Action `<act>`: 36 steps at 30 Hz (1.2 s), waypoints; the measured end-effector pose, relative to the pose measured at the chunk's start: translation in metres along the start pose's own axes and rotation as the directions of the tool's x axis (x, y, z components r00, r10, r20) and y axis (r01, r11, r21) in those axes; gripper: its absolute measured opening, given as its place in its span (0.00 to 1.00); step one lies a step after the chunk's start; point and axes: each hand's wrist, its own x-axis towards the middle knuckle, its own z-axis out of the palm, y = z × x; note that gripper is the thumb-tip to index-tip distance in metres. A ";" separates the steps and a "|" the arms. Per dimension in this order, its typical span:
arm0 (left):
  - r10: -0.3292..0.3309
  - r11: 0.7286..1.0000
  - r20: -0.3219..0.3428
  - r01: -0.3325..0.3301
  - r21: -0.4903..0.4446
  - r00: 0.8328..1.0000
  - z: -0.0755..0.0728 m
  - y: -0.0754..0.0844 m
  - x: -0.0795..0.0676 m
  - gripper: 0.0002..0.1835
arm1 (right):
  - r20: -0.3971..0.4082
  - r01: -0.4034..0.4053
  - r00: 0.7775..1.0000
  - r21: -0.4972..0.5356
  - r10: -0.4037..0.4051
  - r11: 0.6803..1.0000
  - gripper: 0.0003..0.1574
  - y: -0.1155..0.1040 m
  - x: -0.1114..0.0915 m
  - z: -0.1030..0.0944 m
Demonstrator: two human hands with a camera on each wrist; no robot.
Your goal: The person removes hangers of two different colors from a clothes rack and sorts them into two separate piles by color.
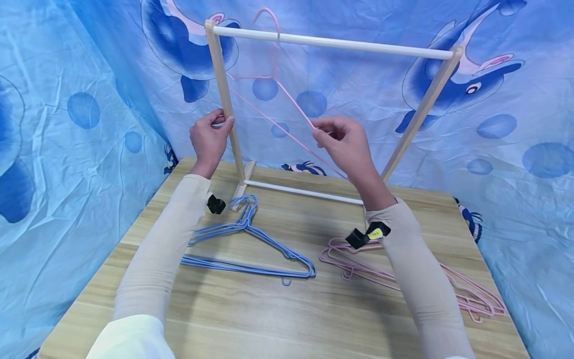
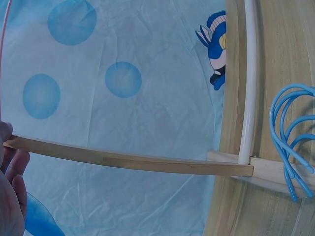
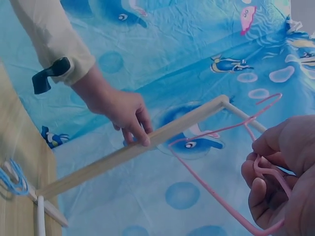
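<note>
My left hand (image 1: 210, 138) pinches the left wooden upright (image 1: 222, 82) of a hanger rack, fingers and thumb on either side of the post. With my right hand (image 1: 344, 142) I pinch a pink wire hanger (image 1: 293, 101) by its sloping shoulder. This hanger hangs tilted near the left end of the rack's white top rod (image 1: 358, 46), its hook rising above the rod and its neck overlapping it. In the right wrist view the pink hanger (image 3: 204, 186) runs from the curled fingers toward the rod, close to the upright.
Several blue hangers (image 1: 278, 244) lie stacked on the wooden table (image 1: 269, 324) in front of the rack. Several pink hangers (image 1: 493, 313) lie to the right, partly hidden under my right forearm. A white lower rod (image 1: 305, 192) joins the rack's feet. Blue printed cloth hangs behind.
</note>
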 end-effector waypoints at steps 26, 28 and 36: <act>-0.018 1.000 0.001 0.018 0.008 1.000 0.002 0.002 0.000 0.19 | -0.051 0.110 0.989 -0.392 -0.142 0.913 0.12 0.059 -0.079 -0.106; -0.020 1.000 0.003 0.020 0.008 1.000 0.002 0.002 0.000 0.19 | -0.043 0.137 0.985 -0.390 -0.167 0.911 0.12 0.066 -0.086 -0.115; -0.015 1.000 -0.006 0.015 0.007 1.000 0.002 0.003 0.000 0.19 | 0.039 0.183 0.982 -0.413 -0.184 0.892 0.14 0.085 -0.115 -0.152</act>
